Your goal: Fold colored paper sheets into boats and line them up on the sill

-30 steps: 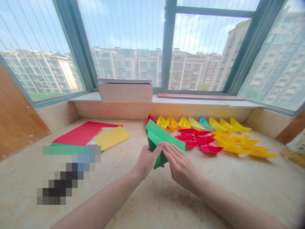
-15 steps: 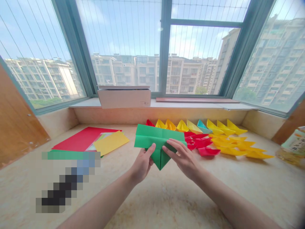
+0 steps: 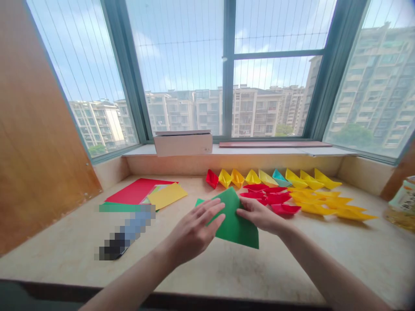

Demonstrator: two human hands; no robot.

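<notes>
A folded sheet of green paper point(image 3: 238, 224) is held up over the counter in front of me, tilted, with a corner pointing up. My right hand point(image 3: 261, 214) grips its right edge, thumb in front and fingers partly hidden. Across the paper's left part lies my left hand point(image 3: 199, 226), back toward me, fingers stretched and apart; its thumb is hidden. Just beyond are red paper boats point(image 3: 279, 198). A single red paper boat point(image 3: 212, 178) begins a back row with yellow paper boats point(image 3: 253, 177) and a blue paper boat point(image 3: 279, 177).
More yellow paper boats point(image 3: 319, 208) sit at the right, near a jar point(image 3: 402, 207). Red sheets point(image 3: 132, 191) and a yellow sheet point(image 3: 167, 196) lie on the left. A pixelated object point(image 3: 125, 233) is nearer. A white box point(image 3: 183, 144) stands on the sill.
The green paper has been turned; its smooth face and a raised corner now show instead of the folded flap. My left hand moved from pinching below to spread over its left side. The view shifted.
</notes>
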